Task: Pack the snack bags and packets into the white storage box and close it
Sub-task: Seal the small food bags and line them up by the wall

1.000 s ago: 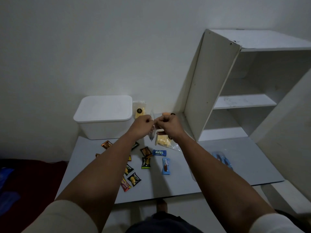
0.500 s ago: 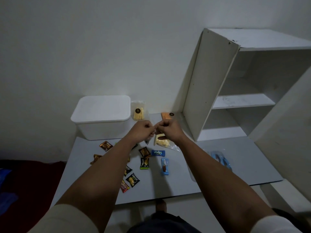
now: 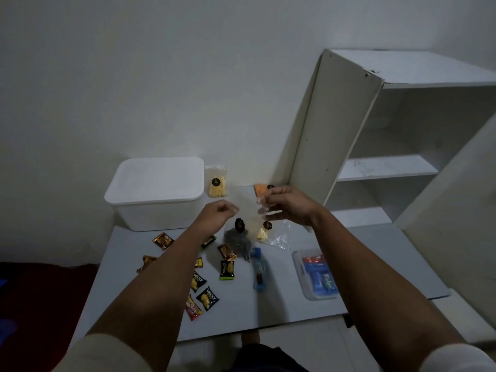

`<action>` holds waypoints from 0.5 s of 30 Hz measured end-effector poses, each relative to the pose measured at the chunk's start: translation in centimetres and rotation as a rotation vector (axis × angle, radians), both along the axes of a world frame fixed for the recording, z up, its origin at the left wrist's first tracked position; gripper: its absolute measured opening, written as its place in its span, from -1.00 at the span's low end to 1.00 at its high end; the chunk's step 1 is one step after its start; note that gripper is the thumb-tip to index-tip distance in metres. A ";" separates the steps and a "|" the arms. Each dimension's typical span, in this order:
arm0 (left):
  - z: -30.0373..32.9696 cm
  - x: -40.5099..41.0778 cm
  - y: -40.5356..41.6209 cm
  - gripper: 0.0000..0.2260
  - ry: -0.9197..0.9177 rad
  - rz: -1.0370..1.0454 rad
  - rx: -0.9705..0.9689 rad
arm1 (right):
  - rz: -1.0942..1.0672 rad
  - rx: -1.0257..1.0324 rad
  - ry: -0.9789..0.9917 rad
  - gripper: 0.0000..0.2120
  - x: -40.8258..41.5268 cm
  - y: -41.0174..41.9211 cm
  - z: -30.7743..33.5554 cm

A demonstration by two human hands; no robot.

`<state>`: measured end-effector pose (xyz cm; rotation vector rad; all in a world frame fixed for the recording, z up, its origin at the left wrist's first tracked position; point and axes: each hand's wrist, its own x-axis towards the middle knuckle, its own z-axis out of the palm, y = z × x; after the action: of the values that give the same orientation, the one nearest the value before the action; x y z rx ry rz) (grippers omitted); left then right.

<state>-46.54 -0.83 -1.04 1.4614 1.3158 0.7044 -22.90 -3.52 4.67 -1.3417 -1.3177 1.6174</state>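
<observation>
Both hands raised over the worktop (image 3: 268, 304). Right hand (image 3: 287, 204) pinches the top of a clear bag (image 3: 243, 232) with dark contents and a black sticker; the bag hangs down, its bottom near the small packets. Left hand (image 3: 218, 214) sits just left of the bag top, fingers curled; can't tell if it grips the plastic. White storage box (image 3: 155, 193) at back left, lid on. A bag of yellow sticks (image 3: 216, 181) stands just right of it; an orange bag (image 3: 261, 189) lies behind the right hand. Small packets (image 3: 206, 298) are scattered across the middle, a blue bar (image 3: 259, 272) among them. Clear bag of blue packs (image 3: 318, 276) at right. White shelf unit (image 3: 375, 135) at far right.
</observation>
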 end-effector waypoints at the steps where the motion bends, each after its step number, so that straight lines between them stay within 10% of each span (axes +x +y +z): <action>1: -0.4 0.3 0.3 -0.89 -0.028 0.016 0.001 | -0.024 -0.004 0.012 -0.87 0.4 0.4 -0.3; 9: -3.4 3.0 5.6 -0.88 -0.209 0.267 -0.115 | -0.243 0.026 -0.085 -0.65 0.5 4.4 -8.1; 15: -7.4 4.8 11.7 -0.90 -0.242 0.323 -0.204 | -0.408 -0.027 -0.113 -0.87 -0.9 11.0 -14.7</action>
<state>-41.74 10.90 -8.42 0.9777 1.4009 0.8964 -23.81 7.51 -10.00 -1.6162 -1.0018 1.2993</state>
